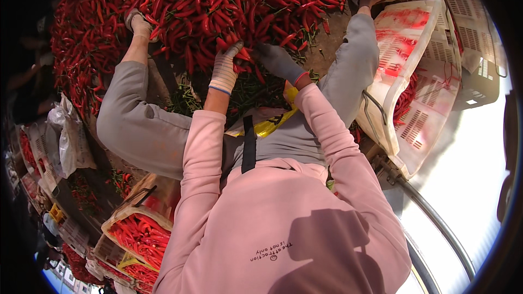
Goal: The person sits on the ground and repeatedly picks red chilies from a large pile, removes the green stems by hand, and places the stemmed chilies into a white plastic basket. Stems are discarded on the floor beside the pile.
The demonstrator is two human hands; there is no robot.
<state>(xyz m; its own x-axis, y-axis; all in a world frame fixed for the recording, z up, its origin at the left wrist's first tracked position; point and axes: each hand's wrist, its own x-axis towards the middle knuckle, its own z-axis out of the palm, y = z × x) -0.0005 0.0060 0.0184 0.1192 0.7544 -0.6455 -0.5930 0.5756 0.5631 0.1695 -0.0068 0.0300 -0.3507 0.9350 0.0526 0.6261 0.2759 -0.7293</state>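
Observation:
My left hand (226,65), in a white striped knit glove with grey fingertips, grips a few red chili peppers (244,54) at the near edge of a large heap. Close to its right is my right hand (282,62), in a dark grey glove, its fingers pointing at the held peppers. Those fingertips lie in shadow, so whether they pinch anything is unclear. The heap of red chili peppers (212,4) spreads beyond both hands. Under them, between my legs, lie green pepper stems (245,92) in shade.
A whitish plastic crate (402,69) with red peppers stands on the right, by a metal rail (441,228). On the left are a pepper-filled crate (141,234) and a plastic bag (67,139). Yellow plastic (271,124) lies at my lap. Another person's arm (28,77) shows at far left.

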